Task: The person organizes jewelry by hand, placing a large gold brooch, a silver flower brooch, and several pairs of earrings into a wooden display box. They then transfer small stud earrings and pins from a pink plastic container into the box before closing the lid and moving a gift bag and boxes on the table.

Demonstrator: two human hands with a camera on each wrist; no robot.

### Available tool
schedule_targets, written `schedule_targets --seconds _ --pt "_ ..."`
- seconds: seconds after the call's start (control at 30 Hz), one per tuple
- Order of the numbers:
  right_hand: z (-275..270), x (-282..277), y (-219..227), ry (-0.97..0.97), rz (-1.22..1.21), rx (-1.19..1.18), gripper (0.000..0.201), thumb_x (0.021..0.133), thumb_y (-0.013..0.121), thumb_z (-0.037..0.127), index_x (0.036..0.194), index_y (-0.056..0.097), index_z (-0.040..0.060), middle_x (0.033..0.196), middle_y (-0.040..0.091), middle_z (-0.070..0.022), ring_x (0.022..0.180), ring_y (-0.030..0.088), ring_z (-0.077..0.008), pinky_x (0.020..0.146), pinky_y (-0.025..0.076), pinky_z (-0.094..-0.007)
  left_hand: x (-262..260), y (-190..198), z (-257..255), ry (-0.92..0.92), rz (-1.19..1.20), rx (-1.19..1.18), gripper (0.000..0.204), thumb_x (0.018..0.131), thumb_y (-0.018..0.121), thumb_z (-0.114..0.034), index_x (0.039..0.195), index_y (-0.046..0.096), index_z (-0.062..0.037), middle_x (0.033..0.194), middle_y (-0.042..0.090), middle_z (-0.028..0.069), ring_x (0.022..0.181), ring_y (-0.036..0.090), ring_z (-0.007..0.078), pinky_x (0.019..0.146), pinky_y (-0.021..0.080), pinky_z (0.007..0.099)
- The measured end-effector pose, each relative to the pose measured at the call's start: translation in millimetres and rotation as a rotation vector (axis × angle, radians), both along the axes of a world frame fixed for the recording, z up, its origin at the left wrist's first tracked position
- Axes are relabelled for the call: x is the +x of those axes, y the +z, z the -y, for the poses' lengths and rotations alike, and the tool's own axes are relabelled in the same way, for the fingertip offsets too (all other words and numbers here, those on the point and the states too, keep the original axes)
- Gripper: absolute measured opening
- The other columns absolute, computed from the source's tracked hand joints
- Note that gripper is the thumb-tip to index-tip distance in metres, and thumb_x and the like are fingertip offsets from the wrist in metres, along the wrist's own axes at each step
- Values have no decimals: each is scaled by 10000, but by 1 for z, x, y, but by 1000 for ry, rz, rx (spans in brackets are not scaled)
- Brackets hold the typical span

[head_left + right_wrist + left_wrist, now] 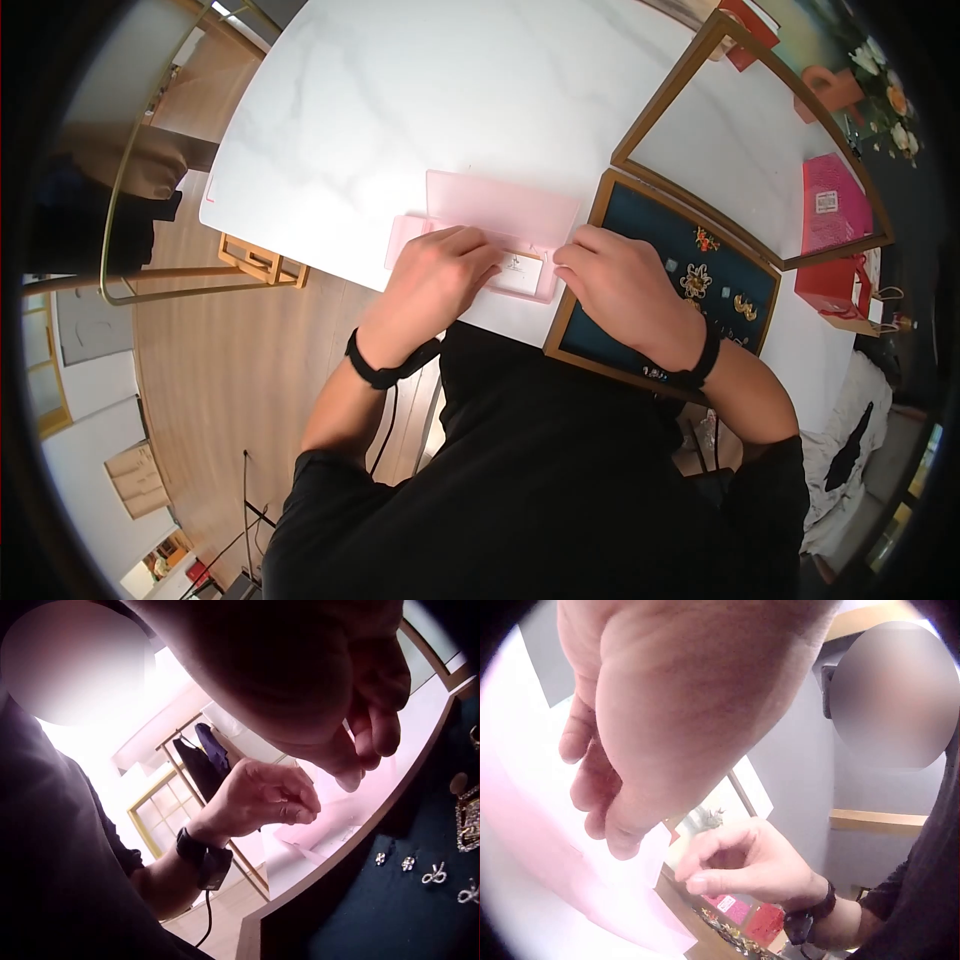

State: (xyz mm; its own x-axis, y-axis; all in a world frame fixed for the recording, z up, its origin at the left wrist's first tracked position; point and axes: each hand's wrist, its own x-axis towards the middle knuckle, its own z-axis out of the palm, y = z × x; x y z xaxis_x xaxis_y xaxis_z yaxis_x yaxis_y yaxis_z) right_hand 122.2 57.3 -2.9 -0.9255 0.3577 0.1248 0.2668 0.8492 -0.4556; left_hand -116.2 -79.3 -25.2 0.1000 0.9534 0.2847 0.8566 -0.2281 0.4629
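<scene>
A pink box [523, 293] lies at the table's near edge, its lid [500, 205] swung up and back. Inside it, a white card [522, 271] with small print shows between the hands. My left hand [440, 270] bends over the box's left part, fingertips overlapping the card's left side. My right hand [630, 285] is at the box's right end, thumb and index finger [697, 855] close together. I cannot tell whether either hand pinches anything. Right of the box, an open wooden-framed jewellery case [590, 345] holds brooches [695, 281] and earrings [407, 864] on dark lining.
The glass lid [740, 140] of the case stands raised behind it. A pink packet [838, 205] and a red bag [832, 288] are at the right, flowers [895, 95] farther back. White marbled tabletop [380, 110] extends beyond the box. Drawers [262, 262] sit below its left edge.
</scene>
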Motion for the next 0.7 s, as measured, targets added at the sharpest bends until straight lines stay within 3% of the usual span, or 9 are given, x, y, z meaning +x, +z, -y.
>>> schedule_targets --seconds 0.13,0.27,0.33,0.7 --pt "2 -9 -14 13 31 76 81 870 718 -6 948 724 16 907 648 -110 876 729 -295 751 617 -425 9 -20 -13 -19 -16 -47 137 849 824 -39 982 807 -14 940 753 104 865 739 313 748 614 426" --pt "4 -8 -17 -8 14 58 101 939 801 93 984 725 44 909 643 -99 858 704 -317 724 590 -445 12 -27 -15 -42 -112 -28 171 829 788 -19 997 822 -15 952 754 96 879 748 300 750 625 413" --pt "7 -10 -12 8 10 45 93 860 720 -10 950 730 15 907 651 -112 890 736 -305 763 624 -430 13 -27 -15 -42 -130 -20 182 825 774 -15 1000 826 -15 953 752 94 880 748 297 748 628 410" --pt "7 -21 -19 43 63 67 91 845 747 -1 935 736 8 927 683 -142 933 750 -328 807 637 -437 9 -26 -14 -23 -104 -56 211 835 769 -5 1039 822 -16 957 741 108 881 739 321 752 620 424"
